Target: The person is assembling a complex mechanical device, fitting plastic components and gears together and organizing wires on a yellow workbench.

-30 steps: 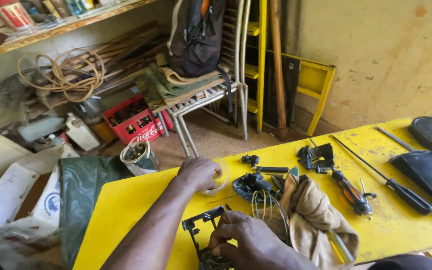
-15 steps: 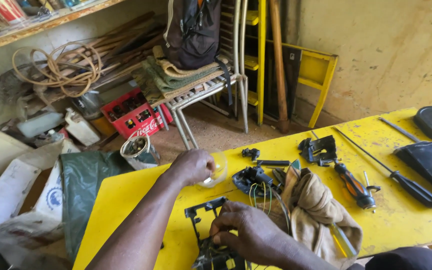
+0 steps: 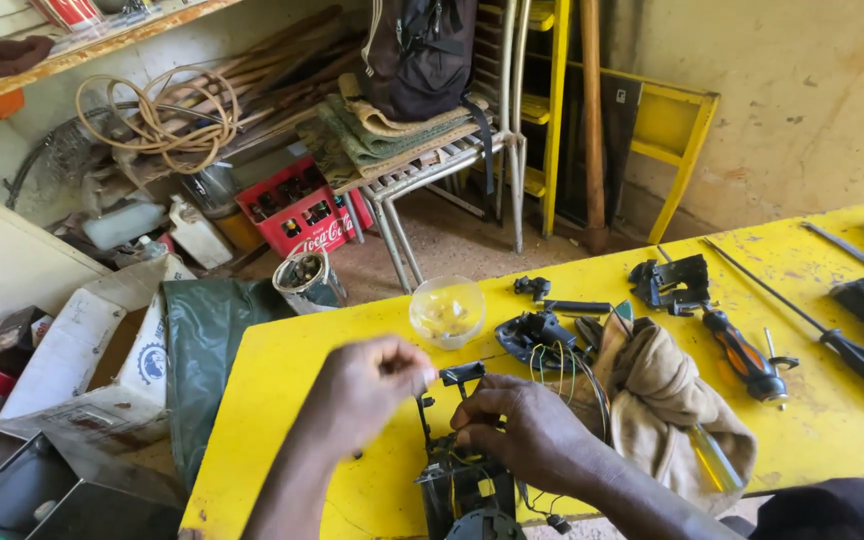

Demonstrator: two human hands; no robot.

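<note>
My right hand (image 3: 527, 430) grips a black mechanism with wires (image 3: 462, 485) that stands on the yellow table (image 3: 282, 400) near its front edge. A black bracket (image 3: 462, 375) sticks up from the mechanism. My left hand (image 3: 367, 390) is blurred. Its fingertips are pinched on a tiny pale part right beside that bracket. Just beyond the hands, a clear plastic bowl (image 3: 447, 310) holds small bits.
A beige cloth (image 3: 662, 400) lies right of my hands, with black parts (image 3: 532, 335) and loose wires beside it. Screwdrivers (image 3: 747, 355) and a black clamp piece (image 3: 667, 280) lie farther right. Beyond the table are a metal chair (image 3: 432, 170), a red crate (image 3: 297, 210) and a tin (image 3: 304, 280).
My left hand has left the clear bowl and come back toward me to the bracket, fingers pinched. My right hand stays on the mechanism.
</note>
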